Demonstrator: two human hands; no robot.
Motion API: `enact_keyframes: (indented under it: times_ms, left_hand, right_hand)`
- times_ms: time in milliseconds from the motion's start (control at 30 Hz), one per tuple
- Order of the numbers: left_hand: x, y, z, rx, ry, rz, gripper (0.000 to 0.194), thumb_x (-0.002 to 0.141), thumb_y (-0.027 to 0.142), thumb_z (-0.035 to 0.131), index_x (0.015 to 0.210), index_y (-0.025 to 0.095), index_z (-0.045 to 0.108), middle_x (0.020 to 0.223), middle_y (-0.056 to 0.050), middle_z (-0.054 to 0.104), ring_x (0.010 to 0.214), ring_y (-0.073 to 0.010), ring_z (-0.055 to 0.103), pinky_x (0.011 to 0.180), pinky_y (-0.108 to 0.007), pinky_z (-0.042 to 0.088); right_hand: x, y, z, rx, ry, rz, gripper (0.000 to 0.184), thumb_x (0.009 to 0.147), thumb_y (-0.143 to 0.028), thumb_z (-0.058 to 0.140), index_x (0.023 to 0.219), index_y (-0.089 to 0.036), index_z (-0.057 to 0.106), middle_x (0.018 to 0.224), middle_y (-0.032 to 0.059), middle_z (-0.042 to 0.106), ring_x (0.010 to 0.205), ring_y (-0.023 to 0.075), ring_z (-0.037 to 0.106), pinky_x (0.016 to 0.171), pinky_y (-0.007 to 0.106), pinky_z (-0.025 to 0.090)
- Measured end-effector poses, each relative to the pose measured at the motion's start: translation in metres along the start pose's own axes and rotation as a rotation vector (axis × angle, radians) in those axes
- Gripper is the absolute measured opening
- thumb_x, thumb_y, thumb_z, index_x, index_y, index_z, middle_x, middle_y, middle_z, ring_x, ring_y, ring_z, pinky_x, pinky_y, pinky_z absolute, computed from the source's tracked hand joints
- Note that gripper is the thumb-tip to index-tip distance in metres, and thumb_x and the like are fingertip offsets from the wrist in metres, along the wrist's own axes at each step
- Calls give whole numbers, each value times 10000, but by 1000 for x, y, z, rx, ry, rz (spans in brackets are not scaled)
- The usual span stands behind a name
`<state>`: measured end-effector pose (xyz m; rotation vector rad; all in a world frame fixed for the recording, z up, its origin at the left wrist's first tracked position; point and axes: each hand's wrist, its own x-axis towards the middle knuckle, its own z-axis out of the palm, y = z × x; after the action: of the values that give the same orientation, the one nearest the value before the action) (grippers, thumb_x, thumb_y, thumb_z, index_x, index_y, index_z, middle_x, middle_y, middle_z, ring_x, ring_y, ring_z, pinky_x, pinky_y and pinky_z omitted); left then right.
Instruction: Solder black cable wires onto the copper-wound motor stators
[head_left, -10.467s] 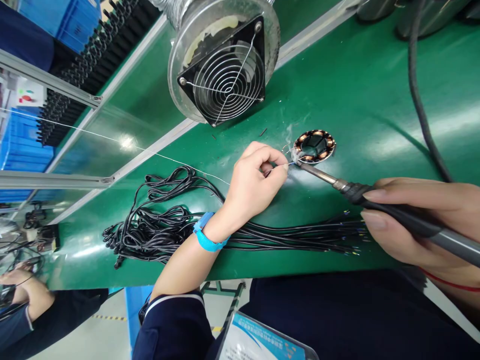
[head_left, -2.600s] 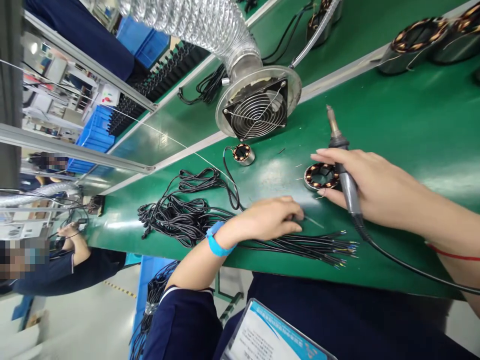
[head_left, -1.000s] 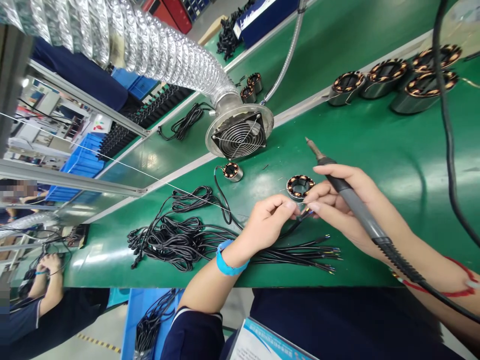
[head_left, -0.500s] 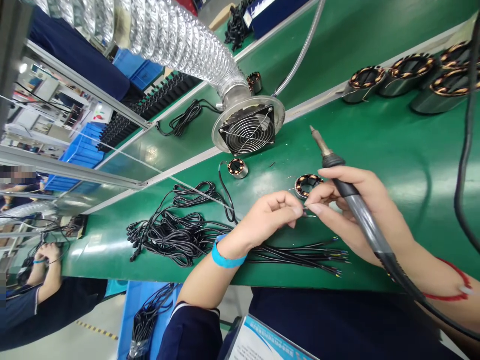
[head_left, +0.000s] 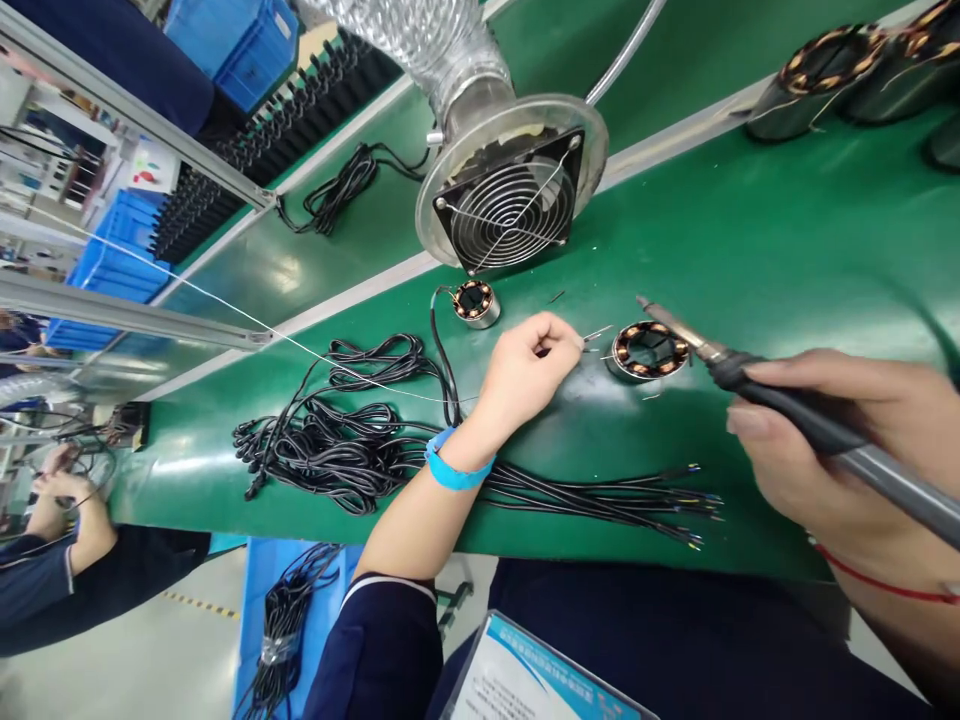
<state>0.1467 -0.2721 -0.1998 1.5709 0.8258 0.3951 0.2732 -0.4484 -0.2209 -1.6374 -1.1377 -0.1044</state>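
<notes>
My right hand [head_left: 832,430] is closed around a soldering iron [head_left: 810,410]. Its metal tip points up and left, just over the far side of a motor stator [head_left: 649,352], a steel ring with copper windings; contact cannot be told. My left hand [head_left: 529,370], with a blue wristband, pinches a thin solder wire [head_left: 360,382] that runs in from the upper left. Thin wire ends [head_left: 598,335] stick out past its fingertips, left of the stator. A second stator [head_left: 475,303] with a black cable joined to it stands farther left.
Black cables [head_left: 352,440] with stripped ends lie under my left forearm. A fume extractor fan [head_left: 514,205] hangs over the bench. Larger stators [head_left: 817,85] stand at back right. A co-worker's hands [head_left: 64,485] are at far left; a blue bin [head_left: 255,600] holds bundled cables below.
My hands have moved apart: the right drew back to the right with the iron, its tip now by the stator. My left hand no longer meets the right. The view has shifted closer.
</notes>
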Motion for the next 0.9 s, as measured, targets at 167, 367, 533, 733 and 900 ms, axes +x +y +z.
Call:
enact_keyframes:
  times_ms: [167, 367, 533, 733, 900]
  left_hand:
    - [1, -5, 1, 12, -3, 38, 151, 792, 136, 615, 661, 171, 547, 601, 70, 521, 595, -64, 452, 607, -219, 358]
    - [2, -6, 2, 31, 5, 55, 166, 803, 120, 613, 664, 173, 540, 602, 66, 510, 595, -66, 444, 600, -221, 350]
    - [3, -4, 2, 22, 6, 70, 180, 810, 99, 605, 661, 174, 535, 589, 67, 485, 583, -63, 434, 583, -216, 334]
    - [4, -6, 3, 0, 9, 89, 181, 808, 98, 609, 661, 173, 537, 599, 62, 487, 581, -63, 438, 577, -218, 333]
    - [4, -7, 3, 6, 15, 103, 174, 813, 108, 609, 665, 174, 545, 599, 61, 497, 582, -62, 437, 576, -216, 331]
  right_hand:
    - [-7, 6, 7, 77, -47, 17, 155, 915, -396, 672, 903, -242, 660, 762, 29, 687, 432, 82, 488, 430, 241, 434]
    - [-4, 4, 6, 89, -114, 84, 263, 918, -509, 645, 867, -251, 652, 689, 13, 642, 383, 79, 382, 421, 265, 411]
    - [-8, 4, 3, 36, -150, 104, 341, 927, -585, 610, 854, -255, 655, 586, -17, 553, 378, 83, 343, 523, 285, 490]
    - [-10, 5, 3, -8, -128, 157, 372, 913, -615, 616, 844, -253, 666, 639, 13, 615, 436, 110, 476, 531, 302, 491]
    - [-6, 2, 2, 36, -128, 123, 287, 922, -530, 644, 876, -247, 671, 647, 15, 627, 475, 119, 539, 547, 300, 501]
